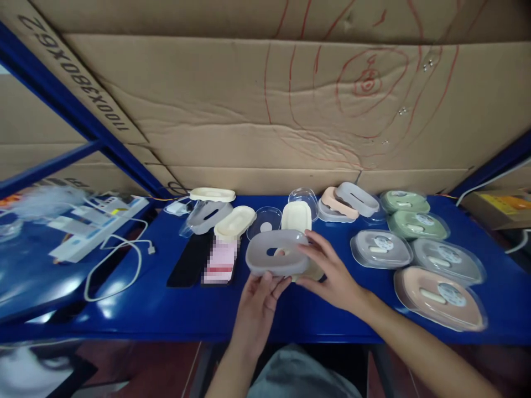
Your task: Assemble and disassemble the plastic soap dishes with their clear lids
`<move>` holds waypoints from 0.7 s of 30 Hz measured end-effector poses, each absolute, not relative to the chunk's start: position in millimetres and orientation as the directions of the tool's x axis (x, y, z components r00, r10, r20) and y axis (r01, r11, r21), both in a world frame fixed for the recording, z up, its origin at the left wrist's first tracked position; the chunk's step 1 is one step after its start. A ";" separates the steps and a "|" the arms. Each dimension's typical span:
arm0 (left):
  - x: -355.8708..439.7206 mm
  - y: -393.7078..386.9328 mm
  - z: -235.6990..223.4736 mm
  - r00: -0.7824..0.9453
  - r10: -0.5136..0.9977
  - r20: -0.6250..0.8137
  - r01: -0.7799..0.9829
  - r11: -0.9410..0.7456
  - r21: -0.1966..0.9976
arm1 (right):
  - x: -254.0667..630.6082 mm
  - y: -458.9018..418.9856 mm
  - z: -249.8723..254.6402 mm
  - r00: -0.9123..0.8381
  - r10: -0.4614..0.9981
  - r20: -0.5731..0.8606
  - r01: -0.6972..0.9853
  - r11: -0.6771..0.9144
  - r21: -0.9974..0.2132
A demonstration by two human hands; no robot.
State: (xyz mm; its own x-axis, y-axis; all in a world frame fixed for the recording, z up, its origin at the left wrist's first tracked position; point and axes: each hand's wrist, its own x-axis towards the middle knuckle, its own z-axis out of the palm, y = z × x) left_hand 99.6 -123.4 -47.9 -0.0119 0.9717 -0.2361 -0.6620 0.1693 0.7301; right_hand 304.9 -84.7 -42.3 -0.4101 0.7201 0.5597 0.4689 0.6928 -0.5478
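Left hand (pixel 259 301) has the near edge of the gray dish (pixel 277 239) pinched, thumb up front and the other fingers curled underneath. Right hand (pixel 334 273) is loosely cupped with the fingers spread, tips at the dish's right end; can't tell if it's really gripping or just steadying.

The dish sits over the middle of the counter (pixel 315 323), near its front edge, slightly tipped toward the viewer. Looks like thin molded plastic, so I'd guess light and fairly stiff, maybe a bit slick on those smooth curved walls. Probably not fragile, but I wouldn't squeeze the middle where the slot is cut. Best hold imo: thumb on the rim, fingers under the base, or one hand at each rounded end.

There's a pale piece (pixel 310 271) just under the right hand, mostly hidden. Right behind the dish there's a cream dish (pixel 296 214), with a clear cover (pixel 260 218) beside it. To the left are a phone (pixel 219 262) and a black slab (pixel 186 265); off to the right, some lidded boxes (pixel 446 298).
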 end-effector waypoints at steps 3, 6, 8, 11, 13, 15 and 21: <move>96.8 -126.6 -57.8 0.037 0.982 -0.183 -0.494 0.178 0.851 | 319.3 -81.9 -38.7 -0.400 0.716 0.572 0.492 0.694 -0.525; 89.5 -135.5 -67.4 -0.086 0.994 0.067 -0.013 -0.068 0.998 | 342.9 -91.6 -41.0 -0.385 0.753 0.534 0.568 0.649 -0.505; 84.8 -140.9 -71.1 -0.016 0.957 0.290 0.409 -0.259 0.875 | 359.0 -102.7 -46.9 -0.326 0.797 0.508 0.637 0.582 -0.505; 79.0 -145.2 -72.7 0.338 0.857 0.390 0.685 -0.508 0.522 | 373.4 -117.4 -57.0 -0.293 0.829 0.476 0.691 0.527 -0.494; 75.8 -147.0 -73.4 0.437 0.799 0.414 0.692 -0.592 0.413 | 373.5 -123.7 -60.7 -0.320 0.839 0.440 0.701 0.522 -0.487; 72.6 -149.3 -74.4 0.389 0.792 0.471 0.722 -0.580 0.378 | 366.8 -128.7 -61.5 -0.367 0.836 0.408 0.701 0.536 -0.469; 65.7 -151.1 -69.0 0.463 0.736 0.494 0.763 -0.614 0.200 | 338.4 -153.1 -60.5 -0.464 0.797 0.386 0.725 0.592 -0.352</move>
State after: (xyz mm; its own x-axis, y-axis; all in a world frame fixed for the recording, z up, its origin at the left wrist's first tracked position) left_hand 65.7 -151.1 -69.0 0.4626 0.7363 0.4938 0.7634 -0.6141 0.2004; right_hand 338.4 -153.1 -60.5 -0.4638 0.7974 0.3861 0.7250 0.5920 -0.3520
